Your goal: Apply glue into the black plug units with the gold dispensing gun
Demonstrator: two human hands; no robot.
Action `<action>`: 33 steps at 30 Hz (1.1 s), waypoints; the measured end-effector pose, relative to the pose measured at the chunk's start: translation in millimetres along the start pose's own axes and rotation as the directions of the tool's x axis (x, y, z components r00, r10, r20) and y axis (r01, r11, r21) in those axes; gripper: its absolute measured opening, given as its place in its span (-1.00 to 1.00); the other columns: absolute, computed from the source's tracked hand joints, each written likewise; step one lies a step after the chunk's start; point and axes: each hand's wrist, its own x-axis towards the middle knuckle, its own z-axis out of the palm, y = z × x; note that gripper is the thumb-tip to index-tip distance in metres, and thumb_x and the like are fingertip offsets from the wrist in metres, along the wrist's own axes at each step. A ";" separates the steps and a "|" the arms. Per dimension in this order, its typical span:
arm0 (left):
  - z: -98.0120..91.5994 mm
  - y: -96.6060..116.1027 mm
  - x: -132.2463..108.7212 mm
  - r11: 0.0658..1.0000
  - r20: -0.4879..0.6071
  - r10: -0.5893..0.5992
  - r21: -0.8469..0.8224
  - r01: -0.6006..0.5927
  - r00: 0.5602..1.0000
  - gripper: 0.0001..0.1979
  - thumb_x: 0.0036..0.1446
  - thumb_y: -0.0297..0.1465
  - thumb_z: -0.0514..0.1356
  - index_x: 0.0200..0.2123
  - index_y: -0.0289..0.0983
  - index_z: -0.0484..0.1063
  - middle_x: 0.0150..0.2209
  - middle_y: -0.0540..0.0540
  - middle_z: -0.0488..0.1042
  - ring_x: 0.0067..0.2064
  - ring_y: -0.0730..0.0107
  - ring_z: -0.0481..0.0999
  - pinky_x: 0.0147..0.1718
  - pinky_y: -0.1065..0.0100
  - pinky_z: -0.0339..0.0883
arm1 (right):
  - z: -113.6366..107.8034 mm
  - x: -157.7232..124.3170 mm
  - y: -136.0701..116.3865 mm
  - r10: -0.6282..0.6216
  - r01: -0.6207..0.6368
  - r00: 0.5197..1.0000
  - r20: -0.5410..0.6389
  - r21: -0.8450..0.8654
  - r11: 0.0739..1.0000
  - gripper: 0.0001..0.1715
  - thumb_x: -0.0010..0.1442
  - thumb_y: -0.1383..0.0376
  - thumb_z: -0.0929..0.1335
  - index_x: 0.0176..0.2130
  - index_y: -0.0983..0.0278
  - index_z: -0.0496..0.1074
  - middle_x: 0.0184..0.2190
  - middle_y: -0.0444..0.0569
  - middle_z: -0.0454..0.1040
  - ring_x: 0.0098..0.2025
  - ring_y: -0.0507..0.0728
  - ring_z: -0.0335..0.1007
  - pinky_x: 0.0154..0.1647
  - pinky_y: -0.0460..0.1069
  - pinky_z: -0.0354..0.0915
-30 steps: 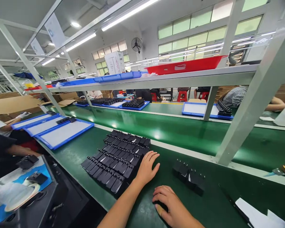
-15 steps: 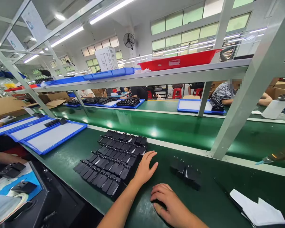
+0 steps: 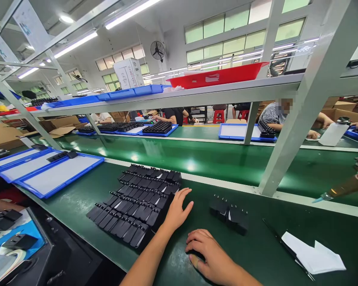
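Rows of black plastic housings with metal pins stand packed together on the green bench. Along the right side of this block lies my left hand, fingers stretched and thumb apart. It is against or very near the end housings; contact cannot be made out. My right hand rests on the bench top, fingers loosely bent, thumb apart, nothing visible in it. Beyond it to the right sits a small group of black housings, pins up. Farther right, black tweezers lie partly against a torn white paper.
Blue-rimmed trays line the bench at left. A metal post rises at right, near a brown dispenser with a blue tip. Overhead, a shelf holds a red tray. Co-workers sit across the bench; a black machine stands lower left.
The view has turned slightly right, so the bench items appear farther left. Both my hands keep nearly the same pose and place. Across the bench, a co-worker's hands show more near the white bottle.
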 end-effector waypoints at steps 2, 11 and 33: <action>0.6 -0.9 -0.3 1.000 0.015 -0.014 -0.014 0.015 1.000 -0.59 0.24 -0.40 0.11 0.16 -0.16 0.28 0.16 -0.16 0.37 0.21 0.24 0.35 0.18 0.08 0.25 | 0.8 0.3 0.6 0.000 0.000 1.000 -0.002 0.003 1.000 -0.74 0.17 0.32 0.31 -0.13 0.17 0.50 -0.08 -0.01 0.49 0.08 0.15 0.33 0.15 0.09 0.22; 0.8 -2.4 -0.4 1.000 0.016 -0.020 -0.007 0.020 1.000 -0.58 0.25 -0.38 0.11 0.17 -0.16 0.27 0.17 -0.17 0.37 0.22 0.22 0.35 0.18 0.07 0.26 | 1.4 -0.7 0.6 0.010 -0.010 1.000 -0.003 0.003 1.000 -0.73 0.18 0.32 0.31 -0.12 0.15 0.50 -0.07 -0.03 0.48 0.09 0.14 0.32 0.17 0.09 0.20; 1.8 -3.1 -0.8 1.000 0.023 -0.020 -0.016 0.020 1.000 -0.58 0.25 -0.38 0.10 0.17 -0.17 0.26 0.18 -0.18 0.35 0.23 0.22 0.33 0.19 0.08 0.25 | -0.6 -0.2 -2.1 0.003 -0.003 1.000 -0.003 -0.012 1.000 -0.75 0.18 0.31 0.32 -0.13 0.16 0.50 -0.08 -0.04 0.49 0.06 0.12 0.34 0.15 0.06 0.21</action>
